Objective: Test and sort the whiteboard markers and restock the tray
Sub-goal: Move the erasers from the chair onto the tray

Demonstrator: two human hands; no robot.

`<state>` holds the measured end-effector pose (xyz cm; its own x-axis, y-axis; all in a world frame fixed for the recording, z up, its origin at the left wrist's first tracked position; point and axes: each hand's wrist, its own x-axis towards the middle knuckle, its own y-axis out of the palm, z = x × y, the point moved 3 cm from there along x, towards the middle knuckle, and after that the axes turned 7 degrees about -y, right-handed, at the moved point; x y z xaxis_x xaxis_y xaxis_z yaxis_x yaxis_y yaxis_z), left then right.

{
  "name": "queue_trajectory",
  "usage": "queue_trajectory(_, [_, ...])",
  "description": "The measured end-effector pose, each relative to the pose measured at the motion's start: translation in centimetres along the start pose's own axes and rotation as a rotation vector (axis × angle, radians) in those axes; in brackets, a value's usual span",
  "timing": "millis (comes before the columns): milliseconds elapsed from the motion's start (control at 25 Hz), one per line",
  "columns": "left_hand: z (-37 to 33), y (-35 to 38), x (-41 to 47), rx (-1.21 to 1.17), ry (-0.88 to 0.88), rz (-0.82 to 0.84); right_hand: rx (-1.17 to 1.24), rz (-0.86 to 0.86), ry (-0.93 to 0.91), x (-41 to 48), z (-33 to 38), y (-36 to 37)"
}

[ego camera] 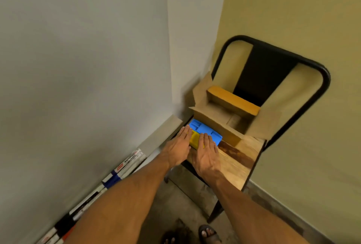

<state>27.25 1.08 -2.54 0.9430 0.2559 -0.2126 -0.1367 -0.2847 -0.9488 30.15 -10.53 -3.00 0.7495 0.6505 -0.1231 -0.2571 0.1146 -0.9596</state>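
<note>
A blue plastic tray (203,127) with compartments lies on the wooden chair seat (240,157), with a yellow tray (194,139) in front of it. My left hand (178,146) lies flat with straight fingers at the yellow tray's left end. My right hand (207,151) rests flat on its right part, fingertips touching the blue tray. Several whiteboard markers (125,167) with white, blue and black barrels lie in a row on the whiteboard ledge at the lower left. My forearms hide part of that row.
An open cardboard box (216,124) with raised flaps stands at the back of the seat against the chair's black metal backrest (273,71). The whiteboard (78,68) fills the left side. My sandalled feet (208,234) stand on the concrete floor below.
</note>
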Motion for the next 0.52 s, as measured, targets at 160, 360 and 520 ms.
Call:
queue_trajectory(160, [0.4, 2.1, 1.3, 0.045, 0.047, 0.114, -0.007, 0.001, 0.087, -1.1, -0.7, 1.2])
queue_trajectory(360, [0.2, 2.6, 2.1, 0.049, 0.023, 0.155, 0.018, 0.036, 0.113, -0.8, -1.1, 2.6])
queue_trajectory(520, [0.0, 3.1, 1.6, 0.053, 0.001, 0.081, 0.019, 0.055, 0.108, -0.7, -0.6, 3.0])
